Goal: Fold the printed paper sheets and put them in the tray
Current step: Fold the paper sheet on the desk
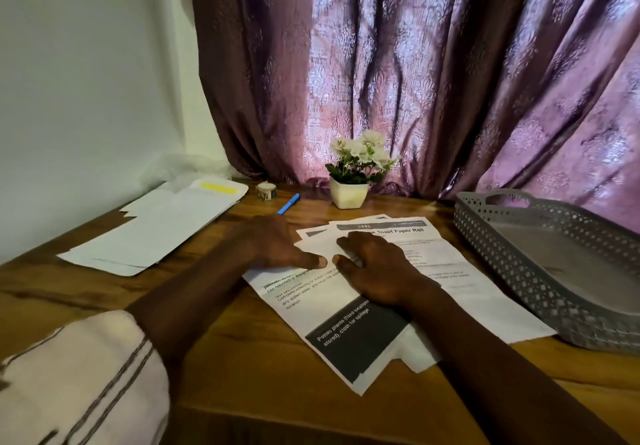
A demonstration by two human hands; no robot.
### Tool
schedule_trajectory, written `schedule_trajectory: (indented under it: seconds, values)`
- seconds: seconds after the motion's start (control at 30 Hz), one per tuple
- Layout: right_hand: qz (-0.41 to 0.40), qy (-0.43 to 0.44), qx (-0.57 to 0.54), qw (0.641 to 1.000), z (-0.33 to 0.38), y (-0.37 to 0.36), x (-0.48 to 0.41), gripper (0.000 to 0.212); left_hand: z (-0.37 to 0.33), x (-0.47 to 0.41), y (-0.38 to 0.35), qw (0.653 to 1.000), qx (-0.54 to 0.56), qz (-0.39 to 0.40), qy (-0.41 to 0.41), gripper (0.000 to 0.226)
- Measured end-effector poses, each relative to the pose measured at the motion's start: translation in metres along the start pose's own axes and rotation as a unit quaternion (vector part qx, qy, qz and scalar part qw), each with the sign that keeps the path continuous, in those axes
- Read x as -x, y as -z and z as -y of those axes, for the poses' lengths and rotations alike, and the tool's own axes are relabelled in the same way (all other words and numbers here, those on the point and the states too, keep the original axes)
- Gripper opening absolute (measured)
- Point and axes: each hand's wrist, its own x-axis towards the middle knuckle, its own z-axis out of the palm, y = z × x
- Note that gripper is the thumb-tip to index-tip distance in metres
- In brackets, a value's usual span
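the printed paper sheets (460,292) lie fanned in a loose stack in the middle of the table (242,375), none of them in the tray. the top sheet (332,309) lies slantwise, a dark printed block at its near end, and its far part seems turned over along a crease. both hands rest flat on that part: the left hand (273,243) with its fingers (311,261) straight and the forefinger pressing the paper, the right hand (377,268) with fingers relaxed and spread, gripping nothing. the two forefingers nearly meet. the grey perforated tray (512,271) stands just beside the sheets on the right. to the left lie white envelopes (156,233). behind are a blue pen (288,204), a tape roll (266,191), a potted white flower (349,194) and a purple curtain (415,81).
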Motion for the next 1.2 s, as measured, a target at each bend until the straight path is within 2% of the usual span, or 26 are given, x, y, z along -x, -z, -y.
schedule_trajectory:
  seconds: [0.17,0.3,0.4,0.53,0.6,0.7,0.77,0.83,0.9,0.97,1.0,1.07,1.13,1.2]
  values:
    - [0.005,-0.006,0.012,1.0,0.002,0.0,0.003,0.059,-0.001,-0.005,-0.004,0.998,-0.061,-0.024,0.008,0.091]
    - [0.01,-0.016,0.034,0.999,0.007,0.0,0.0,0.059,0.0,-0.003,-0.004,0.995,-0.094,-0.032,0.033,0.081]
    - [0.003,-0.021,0.055,0.998,0.013,0.0,-0.002,0.058,0.0,-0.003,-0.008,0.994,-0.102,-0.042,0.022,0.078]
    - [-0.055,-0.046,0.049,0.996,0.016,0.0,-0.006,0.068,0.0,-0.003,-0.009,0.994,-0.093,-0.057,-0.011,0.082]
    - [-0.097,-0.077,-0.002,0.992,0.014,0.001,-0.009,0.073,0.003,-0.004,-0.013,0.995,-0.035,-0.084,-0.037,0.087]
    - [-0.182,-0.103,-0.143,0.967,0.007,0.002,-0.009,0.064,0.009,0.0,-0.015,0.986,0.005,-0.147,-0.083,0.088]
    - [-0.22,-0.109,-0.221,0.944,0.002,0.002,-0.006,0.052,0.01,0.002,-0.013,0.968,-0.023,-0.217,-0.122,0.074]
    - [-0.234,-0.112,-0.31,0.915,-0.003,-0.002,-0.008,0.031,0.01,0.004,-0.011,0.946,-0.027,-0.272,-0.172,0.051]
    - [-0.235,-0.109,-0.477,0.84,-0.002,-0.002,-0.011,0.01,0.007,0.01,-0.008,0.927,-0.043,-0.291,-0.231,0.035]
    - [-0.17,-0.117,-0.627,0.751,-0.001,0.006,-0.013,0.02,0.003,0.016,-0.007,0.909,-0.092,-0.284,-0.292,0.031]
    - [-0.138,-0.116,-0.661,0.728,-0.002,0.009,-0.013,0.025,-0.001,0.019,-0.008,0.9,-0.121,-0.276,-0.316,0.031]
    - [-0.107,-0.112,-0.666,0.73,-0.007,0.01,-0.012,0.027,-0.009,0.023,-0.011,0.886,-0.149,-0.267,-0.347,0.031]
    - [-0.108,-0.097,-0.626,0.766,-0.017,0.004,-0.014,0.049,-0.013,0.019,-0.018,0.878,-0.129,-0.28,-0.367,0.029]
    - [-0.131,-0.078,-0.598,0.787,-0.018,0.001,-0.014,0.053,-0.013,0.013,-0.027,0.888,-0.086,-0.279,-0.356,0.037]
